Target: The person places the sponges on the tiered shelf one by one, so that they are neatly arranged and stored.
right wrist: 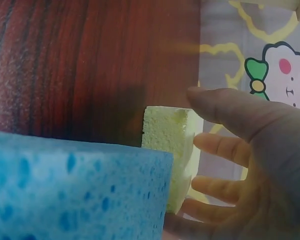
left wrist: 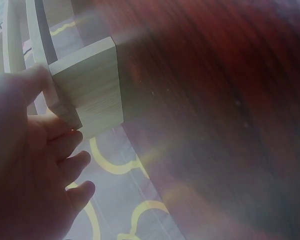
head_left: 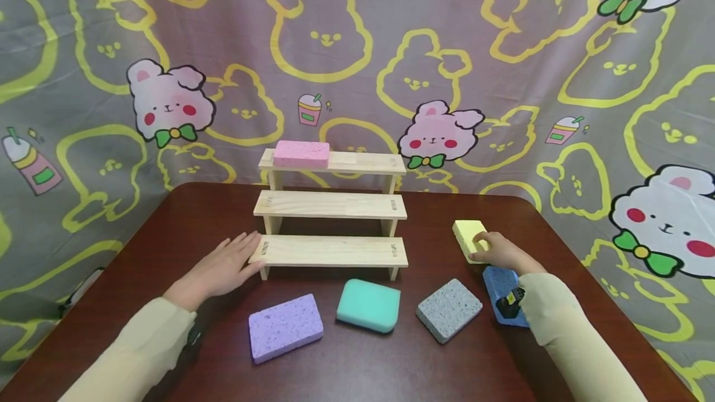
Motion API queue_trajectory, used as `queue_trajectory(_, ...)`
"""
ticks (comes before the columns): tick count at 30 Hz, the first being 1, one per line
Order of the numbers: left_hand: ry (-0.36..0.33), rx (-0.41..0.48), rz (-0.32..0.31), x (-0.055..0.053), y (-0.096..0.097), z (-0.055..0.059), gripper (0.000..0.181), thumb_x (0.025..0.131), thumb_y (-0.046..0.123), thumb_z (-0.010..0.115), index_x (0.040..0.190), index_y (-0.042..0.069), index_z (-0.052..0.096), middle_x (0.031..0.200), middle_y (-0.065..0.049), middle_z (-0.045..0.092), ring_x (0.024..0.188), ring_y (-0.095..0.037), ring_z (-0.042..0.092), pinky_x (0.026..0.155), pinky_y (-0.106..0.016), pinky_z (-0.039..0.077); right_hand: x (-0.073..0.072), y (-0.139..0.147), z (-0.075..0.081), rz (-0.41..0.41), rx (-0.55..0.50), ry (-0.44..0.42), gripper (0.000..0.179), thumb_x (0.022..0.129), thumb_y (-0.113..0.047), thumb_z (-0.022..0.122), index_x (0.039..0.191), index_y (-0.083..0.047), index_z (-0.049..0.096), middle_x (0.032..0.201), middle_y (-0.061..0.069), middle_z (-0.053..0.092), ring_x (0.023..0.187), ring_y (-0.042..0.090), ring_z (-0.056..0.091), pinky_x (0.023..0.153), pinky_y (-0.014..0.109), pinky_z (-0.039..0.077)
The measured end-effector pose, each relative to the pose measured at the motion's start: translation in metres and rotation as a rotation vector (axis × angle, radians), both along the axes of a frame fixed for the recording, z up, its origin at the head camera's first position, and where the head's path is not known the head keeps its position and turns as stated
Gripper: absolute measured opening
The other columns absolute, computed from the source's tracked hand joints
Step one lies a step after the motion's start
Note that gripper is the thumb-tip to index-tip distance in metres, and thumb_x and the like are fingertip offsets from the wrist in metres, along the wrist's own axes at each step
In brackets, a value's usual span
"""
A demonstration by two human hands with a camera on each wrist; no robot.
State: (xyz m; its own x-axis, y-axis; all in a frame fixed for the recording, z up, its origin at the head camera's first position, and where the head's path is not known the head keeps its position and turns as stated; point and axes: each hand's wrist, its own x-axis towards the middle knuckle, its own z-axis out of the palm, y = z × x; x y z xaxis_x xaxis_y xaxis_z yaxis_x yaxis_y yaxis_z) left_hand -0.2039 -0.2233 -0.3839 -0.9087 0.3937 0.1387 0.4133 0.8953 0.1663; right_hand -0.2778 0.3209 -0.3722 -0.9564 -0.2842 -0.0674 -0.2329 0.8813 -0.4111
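A three-step wooden shelf rack (head_left: 329, 250) stands on the table with a pink sponge (head_left: 301, 154) on its top step. My left hand (head_left: 220, 265) holds the left end of the lowest step, thumb at the front edge and index finger at the back; the other fingers extend past the board in the left wrist view. At the right, my right hand (head_left: 505, 252) is over the near end of a yellow sponge (head_left: 468, 234). In the right wrist view its fingertips touch the yellow sponge's top, while the thumb sits just off its edge.
In front of the rack lie a purple sponge (head_left: 286, 329), a teal sponge (head_left: 368, 306) and a grey sponge (head_left: 449, 310). A blue sponge (head_left: 497, 281) lies beneath my right wrist, partly hidden. A patterned curtain (head_left: 335, 79) hangs behind the brown table (head_left: 357, 371).
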Motion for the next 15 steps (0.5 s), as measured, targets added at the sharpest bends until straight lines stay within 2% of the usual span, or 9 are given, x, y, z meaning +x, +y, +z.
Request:
queue_trajectory(4,0.001,-0.004,0.001,0.0,-0.0001,0.0005,0.062,0.094,0.031,0.051,0.135,-0.012,0.035,0.138,-0.028,0.035,0.127,-0.044,0.03,0.101,-0.057,0.023,-0.0005,-0.0009,-0.0003,0.0,-0.007,0.002,0.045,0.079,-0.02,0.071,0.11,0.006,0.052,0.104,0.028,0.049,0.09,0.037,0.045,0.073,0.049,0.042)
queue_trajectory(10,0.005,-0.006,-0.003,0.0001,-0.0009,0.0008,0.061,0.094,0.031,0.051,0.135,-0.012,0.035,0.138,-0.028,0.035,0.127,-0.044,0.03,0.101,-0.057,0.023,-0.0024,-0.0018,-0.0038,-0.013,-0.027,-0.011,0.046,0.076,-0.022,0.076,0.107,0.001,0.051,0.109,0.028,0.044,0.091,0.036,0.044,0.069,0.043,0.043)
queue_trajectory(15,0.006,-0.002,-0.009,0.0002,-0.0012,0.0011,0.061,0.094,0.031,0.051,0.135,-0.012,0.035,0.138,-0.028,0.036,0.126,-0.044,0.03,0.101,-0.057,0.023,-0.0032,-0.0017,-0.0058,-0.022,-0.033,0.0,0.042,0.074,-0.013,0.076,0.105,0.001,0.051,0.111,0.03,0.041,0.09,0.036,0.044,0.067,0.041,0.043)
